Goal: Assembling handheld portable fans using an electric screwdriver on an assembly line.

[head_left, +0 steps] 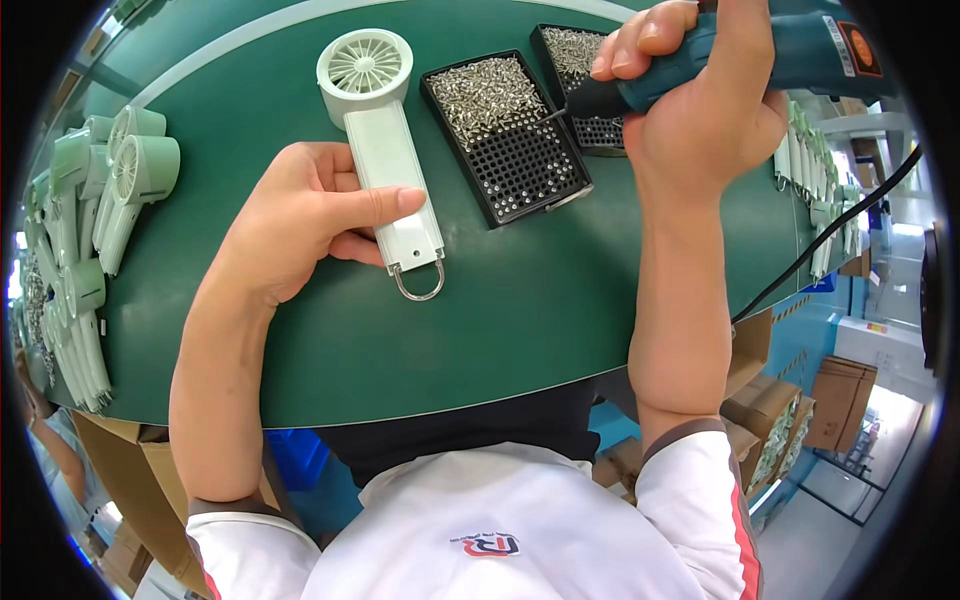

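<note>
My left hand (310, 215) is closed round the pale green handle of a handheld fan (385, 165), its thumb lying across the front. The fan's round grille points away from me, and a metal wire loop (420, 283) sticks out of the near end, beside a small hole. In my right hand (700, 110) is a teal electric screwdriver (790, 50), gripped round its body. Its bit reaches left over a black screw tray (508, 135), close to the screws. Loose screws heap the tray's far half; the near half shows rows of holes, some with screws standing in them.
A second screw tray (575, 55) lies behind, partly hidden by my right hand. Several pale green fans (140, 165) are piled at the left table edge, and more fan parts (800, 150) at the right. A black cable (840, 225) hangs at right. Cardboard boxes (765, 410) stand below the table.
</note>
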`<state>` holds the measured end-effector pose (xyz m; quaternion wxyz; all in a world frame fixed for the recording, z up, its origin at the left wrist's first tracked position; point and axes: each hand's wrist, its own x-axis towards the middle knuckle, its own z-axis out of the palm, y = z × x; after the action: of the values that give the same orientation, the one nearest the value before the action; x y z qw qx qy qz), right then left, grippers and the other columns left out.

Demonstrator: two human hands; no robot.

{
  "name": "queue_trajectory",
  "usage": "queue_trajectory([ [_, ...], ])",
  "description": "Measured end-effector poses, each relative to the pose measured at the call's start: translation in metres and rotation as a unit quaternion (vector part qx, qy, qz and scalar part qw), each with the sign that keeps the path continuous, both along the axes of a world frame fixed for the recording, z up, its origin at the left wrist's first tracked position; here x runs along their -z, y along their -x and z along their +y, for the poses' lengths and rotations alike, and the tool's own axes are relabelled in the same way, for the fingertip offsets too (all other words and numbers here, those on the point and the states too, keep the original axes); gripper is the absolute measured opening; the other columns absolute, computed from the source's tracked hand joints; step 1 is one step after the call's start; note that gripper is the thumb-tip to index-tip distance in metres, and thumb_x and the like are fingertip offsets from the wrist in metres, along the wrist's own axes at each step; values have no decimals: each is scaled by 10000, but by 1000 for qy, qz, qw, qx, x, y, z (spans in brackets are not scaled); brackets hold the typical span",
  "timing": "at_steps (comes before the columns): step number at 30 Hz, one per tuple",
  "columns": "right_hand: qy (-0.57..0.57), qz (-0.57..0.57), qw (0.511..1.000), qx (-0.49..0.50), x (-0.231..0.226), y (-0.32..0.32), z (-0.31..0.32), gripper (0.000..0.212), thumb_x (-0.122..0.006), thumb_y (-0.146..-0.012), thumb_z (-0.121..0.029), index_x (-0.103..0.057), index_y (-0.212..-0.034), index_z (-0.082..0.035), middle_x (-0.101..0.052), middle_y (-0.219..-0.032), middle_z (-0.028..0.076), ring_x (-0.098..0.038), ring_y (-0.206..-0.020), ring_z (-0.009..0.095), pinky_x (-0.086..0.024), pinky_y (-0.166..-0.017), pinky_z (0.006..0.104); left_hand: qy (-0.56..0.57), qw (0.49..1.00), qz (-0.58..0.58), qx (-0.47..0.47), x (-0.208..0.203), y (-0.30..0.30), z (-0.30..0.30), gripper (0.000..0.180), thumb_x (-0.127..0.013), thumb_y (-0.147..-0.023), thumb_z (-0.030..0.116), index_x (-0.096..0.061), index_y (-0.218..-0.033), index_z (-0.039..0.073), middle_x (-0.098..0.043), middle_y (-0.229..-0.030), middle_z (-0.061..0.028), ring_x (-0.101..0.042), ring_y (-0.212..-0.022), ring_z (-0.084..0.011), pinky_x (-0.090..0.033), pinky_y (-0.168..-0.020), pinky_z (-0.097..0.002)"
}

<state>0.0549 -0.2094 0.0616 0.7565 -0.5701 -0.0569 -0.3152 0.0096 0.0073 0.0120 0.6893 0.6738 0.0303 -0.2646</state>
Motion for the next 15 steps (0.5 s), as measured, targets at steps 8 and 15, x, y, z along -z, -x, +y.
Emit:
queue_trajectory([
  [8,5,6,1000,-18,6,-3,0,337,-627,-1046,-291,-617,-993,42,-537,-604,62,-523,-429,166,-456,-414,325,1,1000,-5,-4,2,2,1,467,-850,-846,200,-666,-1106,-142,-735,-966,-192,-758,-825,-237,-665,-705,-327],
  [15,10,6,1000,-25,11,-8,-2,338,-635,-1045,-284,-615,-991,49,-546,-610,62,-534,-437,164,-457,-414,317,3,1000,-10,-2,2,1,0,483,-852,-837,203,-659,-1108,-149,-734,-967,-197,-758,-818,-238,-665,-704,-338],
])
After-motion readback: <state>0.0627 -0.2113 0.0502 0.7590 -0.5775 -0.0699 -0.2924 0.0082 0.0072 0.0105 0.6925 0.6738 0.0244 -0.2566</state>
